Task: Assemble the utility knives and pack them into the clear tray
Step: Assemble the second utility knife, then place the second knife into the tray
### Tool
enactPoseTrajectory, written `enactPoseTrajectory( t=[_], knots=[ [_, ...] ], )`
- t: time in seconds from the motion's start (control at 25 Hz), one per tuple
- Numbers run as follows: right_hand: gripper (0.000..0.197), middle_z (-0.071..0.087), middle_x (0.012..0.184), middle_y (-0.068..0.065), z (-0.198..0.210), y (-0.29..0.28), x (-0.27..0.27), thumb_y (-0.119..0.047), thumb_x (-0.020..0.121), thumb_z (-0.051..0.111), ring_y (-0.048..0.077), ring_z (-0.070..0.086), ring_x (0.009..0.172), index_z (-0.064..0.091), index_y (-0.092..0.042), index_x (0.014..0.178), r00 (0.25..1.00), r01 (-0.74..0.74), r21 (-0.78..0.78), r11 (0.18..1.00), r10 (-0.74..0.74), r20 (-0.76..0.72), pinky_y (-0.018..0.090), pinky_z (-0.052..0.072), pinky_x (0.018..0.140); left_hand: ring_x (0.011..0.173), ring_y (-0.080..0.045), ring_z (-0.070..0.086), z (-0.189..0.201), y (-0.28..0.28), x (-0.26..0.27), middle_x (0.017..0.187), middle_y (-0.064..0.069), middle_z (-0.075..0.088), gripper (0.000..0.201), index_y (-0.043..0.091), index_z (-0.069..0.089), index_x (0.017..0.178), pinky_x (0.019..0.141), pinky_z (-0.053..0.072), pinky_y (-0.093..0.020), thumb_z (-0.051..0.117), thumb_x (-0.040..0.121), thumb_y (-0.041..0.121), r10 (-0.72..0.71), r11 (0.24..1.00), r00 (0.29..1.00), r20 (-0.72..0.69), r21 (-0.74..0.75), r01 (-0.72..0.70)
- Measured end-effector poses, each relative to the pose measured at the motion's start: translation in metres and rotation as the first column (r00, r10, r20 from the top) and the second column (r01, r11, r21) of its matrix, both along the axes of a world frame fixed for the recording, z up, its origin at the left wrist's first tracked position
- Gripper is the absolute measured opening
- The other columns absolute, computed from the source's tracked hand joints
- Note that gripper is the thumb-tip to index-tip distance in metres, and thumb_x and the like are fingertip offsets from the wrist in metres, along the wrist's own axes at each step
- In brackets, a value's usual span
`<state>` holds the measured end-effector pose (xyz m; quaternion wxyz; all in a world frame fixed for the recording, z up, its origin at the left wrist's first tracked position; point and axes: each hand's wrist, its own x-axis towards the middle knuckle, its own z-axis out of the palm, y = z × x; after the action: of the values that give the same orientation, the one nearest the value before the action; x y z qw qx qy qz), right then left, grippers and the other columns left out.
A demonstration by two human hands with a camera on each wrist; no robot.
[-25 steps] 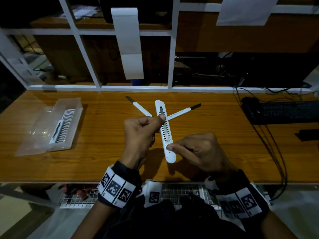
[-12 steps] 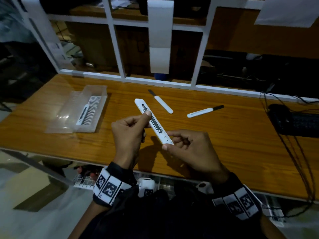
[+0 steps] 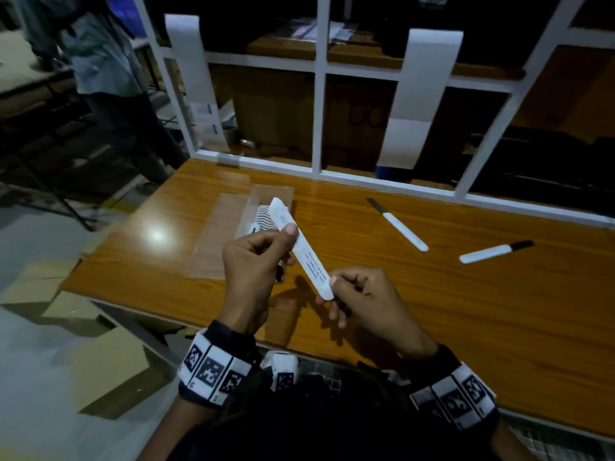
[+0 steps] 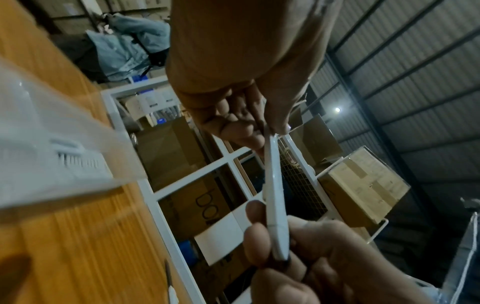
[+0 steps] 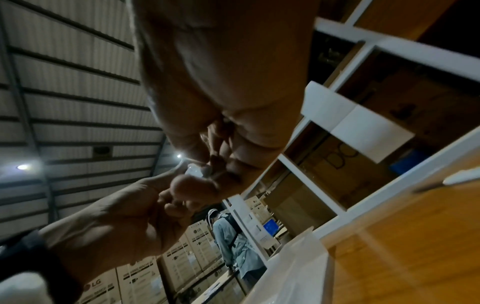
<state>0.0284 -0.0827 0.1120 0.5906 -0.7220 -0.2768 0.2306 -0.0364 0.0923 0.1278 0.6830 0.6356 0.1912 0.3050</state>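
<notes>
Both hands hold one white utility knife (image 3: 301,247) in the air over the wooden table's (image 3: 432,311) front left part, its printed side up. My left hand (image 3: 253,261) pinches the far end between thumb and fingers; my right hand (image 3: 362,297) pinches the near rounded end. The left wrist view shows the knife (image 4: 275,201) edge-on between the two hands. The clear tray (image 3: 233,234) lies just beyond the left hand, with one white knife (image 3: 254,227) in its ribbed slots. Two white blade sliders with dark tips, one (image 3: 397,224) and another (image 3: 496,251), lie on the table to the right.
A white frame partition (image 3: 319,128) with hanging paper sheets runs along the table's far edge. Flat cardboard pieces (image 3: 109,364) lie on the floor to the left. A person in a light blue shirt (image 3: 100,51) stands beyond the table's left end.
The knife has been turned over, from its notched slot side to its printed side, and carried left toward the tray. My view has swung left as well.
</notes>
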Motion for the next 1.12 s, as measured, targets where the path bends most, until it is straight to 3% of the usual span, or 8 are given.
enactPoseTrajectory(
  t=[0.08, 0.16, 0.28, 0.4, 0.6, 0.76, 0.88, 1.12],
  knots=[
    [0.024, 0.075, 0.079, 0.007, -0.001, 0.039, -0.012, -0.02, 0.094, 0.07, 0.019, 0.066, 0.06, 0.069, -0.016, 0.117, 0.998, 0.043, -0.021, 0.999, -0.044, -0.033, 0.035, 0.054, 0.054, 0.048, -0.016, 0.055, -0.001, 0.036, -0.006, 0.058, -0.013, 0.068, 0.025, -0.002, 0.077, 0.076, 0.042, 0.04, -0.024, 0.08, 0.087, 0.02, 0.075, 0.997, 0.997, 0.01, 0.011, -0.075],
    [0.038, 0.074, 0.085, -0.002, -0.002, 0.067, -0.019, -0.022, 0.085, 0.08, 0.01, 0.067, 0.064, 0.067, -0.021, 0.121, 0.992, 0.066, -0.027, 0.997, -0.062, 0.111, 0.026, 0.053, 0.056, 0.045, -0.016, 0.056, -0.005, 0.062, -0.01, 0.056, -0.012, 0.068, 0.026, 0.0, 0.076, 0.07, 0.043, 0.041, -0.025, 0.084, 0.083, 0.021, 0.119, 0.993, 0.993, 0.012, 0.017, -0.119],
    [0.043, 0.071, 0.089, -0.009, -0.004, 0.106, -0.025, -0.028, 0.078, 0.086, 0.009, 0.066, 0.062, 0.069, -0.02, 0.117, 0.914, 0.054, -0.117, 0.992, -0.002, 0.405, 0.015, 0.047, 0.053, 0.045, -0.02, 0.061, -0.017, 0.092, -0.013, 0.056, -0.011, 0.07, 0.029, 0.007, 0.076, 0.063, 0.047, 0.046, -0.03, 0.087, 0.08, 0.027, 0.162, 0.986, 0.986, -0.031, 0.048, -0.161],
    [0.036, 0.069, 0.082, -0.011, -0.006, 0.135, -0.027, -0.027, 0.077, 0.085, 0.008, 0.065, 0.061, 0.071, -0.017, 0.109, 0.881, 0.06, -0.149, 0.987, 0.018, 0.473, 0.016, 0.048, 0.05, 0.047, -0.023, 0.064, -0.022, 0.11, -0.012, 0.055, -0.01, 0.07, 0.032, 0.008, 0.074, 0.06, 0.05, 0.053, -0.037, 0.089, 0.077, 0.03, 0.173, 0.985, 0.982, -0.072, 0.039, -0.17],
    [0.014, 0.069, 0.067, -0.005, -0.014, 0.157, 0.001, -0.013, 0.078, 0.071, 0.011, 0.064, 0.057, 0.071, -0.017, 0.091, 0.91, 0.16, -0.264, 0.951, -0.038, 0.414, 0.031, 0.049, 0.047, 0.055, -0.016, 0.071, -0.031, 0.143, 0.005, 0.064, -0.005, 0.075, 0.031, 0.006, 0.077, 0.072, 0.049, 0.052, -0.028, 0.077, 0.09, 0.031, 0.013, 0.999, 0.991, -0.135, 0.05, -0.006],
    [0.006, 0.076, 0.083, -0.005, -0.019, 0.176, 0.035, -0.011, 0.08, 0.07, 0.006, 0.072, 0.069, 0.068, -0.017, 0.079, 0.951, 0.206, -0.437, 0.876, -0.074, 0.3, 0.03, 0.059, 0.053, 0.064, -0.015, 0.074, -0.053, 0.17, 0.017, 0.073, -0.001, 0.078, 0.025, 0.011, 0.078, 0.078, 0.052, 0.056, -0.033, 0.072, 0.095, 0.029, 0.098, 0.985, 0.976, -0.196, 0.158, -0.068],
    [0.018, 0.074, 0.078, 0.0, -0.029, 0.201, 0.068, -0.008, 0.081, 0.071, 0.012, 0.071, 0.064, 0.064, -0.018, 0.069, 0.956, 0.197, -0.571, 0.797, -0.027, 0.293, 0.032, 0.061, 0.056, 0.064, -0.013, 0.072, -0.072, 0.179, 0.025, 0.073, 0.001, 0.077, 0.026, 0.011, 0.078, 0.076, 0.058, 0.059, -0.036, 0.072, 0.094, 0.028, 0.163, 0.97, 0.94, -0.3, 0.225, -0.096],
    [0.012, 0.074, 0.077, 0.019, -0.068, 0.246, 0.098, 0.006, 0.076, 0.071, 0.027, 0.074, 0.058, 0.068, 0.0, 0.086, 0.991, -0.009, -0.766, 0.643, 0.105, 0.077, 0.044, 0.064, 0.054, 0.061, -0.016, 0.071, -0.103, 0.175, 0.026, 0.063, 0.003, 0.074, 0.034, 0.015, 0.076, 0.066, 0.058, 0.058, -0.045, 0.069, 0.09, 0.037, 0.161, 0.945, 0.925, -0.345, 0.323, -0.044]
  ],
)
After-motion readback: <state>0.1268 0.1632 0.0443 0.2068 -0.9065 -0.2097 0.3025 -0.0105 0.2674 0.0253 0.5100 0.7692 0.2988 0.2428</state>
